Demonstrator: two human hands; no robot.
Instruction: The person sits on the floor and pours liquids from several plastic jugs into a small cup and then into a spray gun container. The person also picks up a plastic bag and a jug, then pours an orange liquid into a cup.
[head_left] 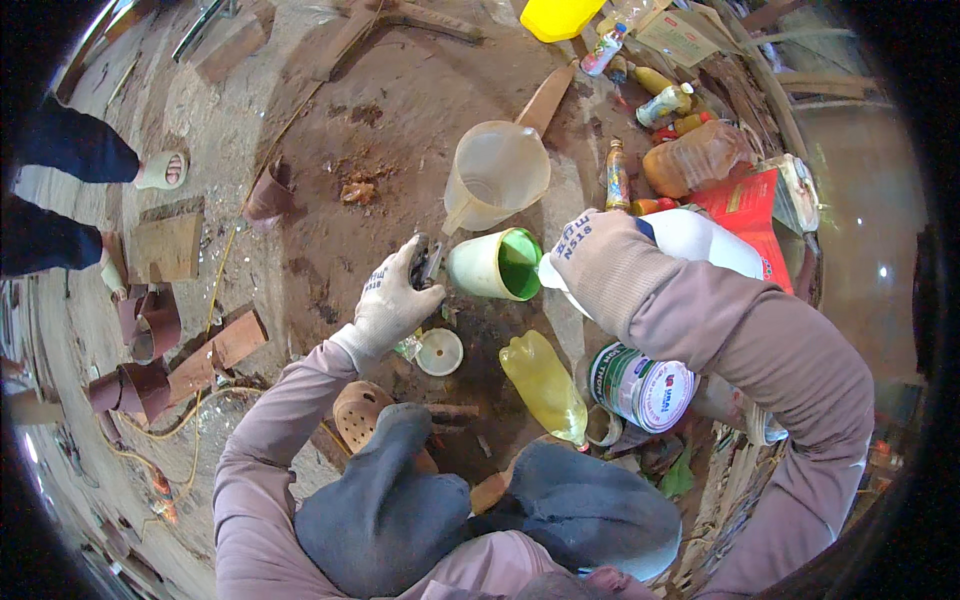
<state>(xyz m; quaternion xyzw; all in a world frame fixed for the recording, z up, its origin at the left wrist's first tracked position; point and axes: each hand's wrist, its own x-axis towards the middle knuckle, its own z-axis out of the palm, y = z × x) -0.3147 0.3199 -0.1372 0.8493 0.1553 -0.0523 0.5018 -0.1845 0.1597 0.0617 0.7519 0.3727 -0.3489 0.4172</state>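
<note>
My right hand (610, 262), in a pale knitted glove, is closed around a large white plastic jug (705, 240) lying tilted. The jug's mouth end (549, 272) is beside the rim of a white plastic cup (474, 266) whose inside is coated with green liquid. The cup leans over with its opening toward the jug. My left hand (395, 300), gloved and dark-stained at the fingers, is curled just left of the cup's base. A small clear piece (434, 262) shows at its fingertips; what it belongs to, I cannot make out.
A translucent measuring jug (497, 170) stands beyond the cup. Nearer me are a round white lid (439, 352), a yellow-liquid bottle (545, 388) and a labelled paint can (645, 388). Several bottles (665, 105) and a red sheet (745, 215) lie right. Another person's foot (163, 170) is at left.
</note>
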